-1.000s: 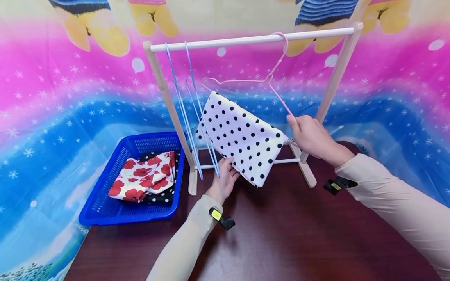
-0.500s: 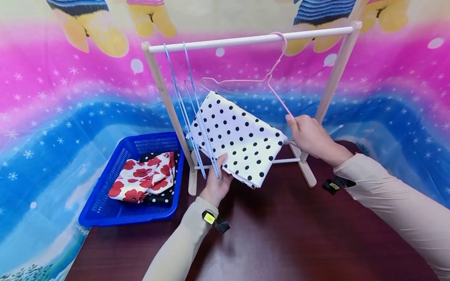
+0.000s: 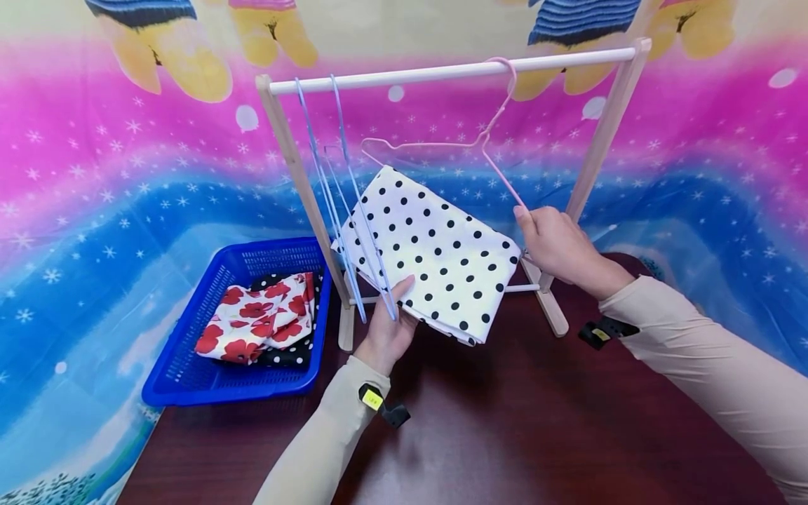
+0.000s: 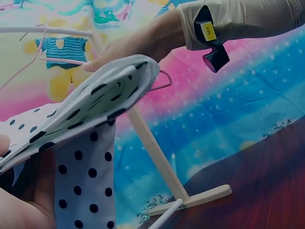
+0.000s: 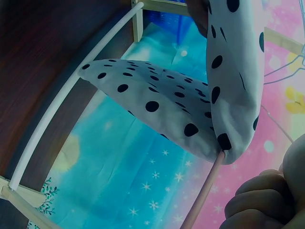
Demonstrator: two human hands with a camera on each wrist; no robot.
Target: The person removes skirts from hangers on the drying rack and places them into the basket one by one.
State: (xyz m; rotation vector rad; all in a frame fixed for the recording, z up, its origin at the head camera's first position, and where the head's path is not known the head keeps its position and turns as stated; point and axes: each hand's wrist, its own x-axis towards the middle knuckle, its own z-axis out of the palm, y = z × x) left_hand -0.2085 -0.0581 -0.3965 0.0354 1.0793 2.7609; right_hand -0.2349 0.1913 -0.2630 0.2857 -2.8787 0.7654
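A white cloth with black dots hangs folded and slanting over the lower bar of a pink wire hanger. My left hand pinches the cloth's lower left edge, thumb in front, fingers behind. My right hand grips the hanger's right side; the right wrist view shows curled fingers beside the pink wire. In the left wrist view the cloth's folded layers gape at the side. The hanger's hook sits on the rack's white rail. Most of the lower bar is hidden by cloth.
Two blue hangers hang at the rail's left, partly in front of the cloth and my left hand. A blue basket stands left, holding a red-flowered cloth over a black one with white dots. The rack has wooden feet.
My left hand has shifted left and its thumb now lies over the cloth's front. The cloth's left corner moved left, its lower right corner slightly right and down. My right hand stays put.
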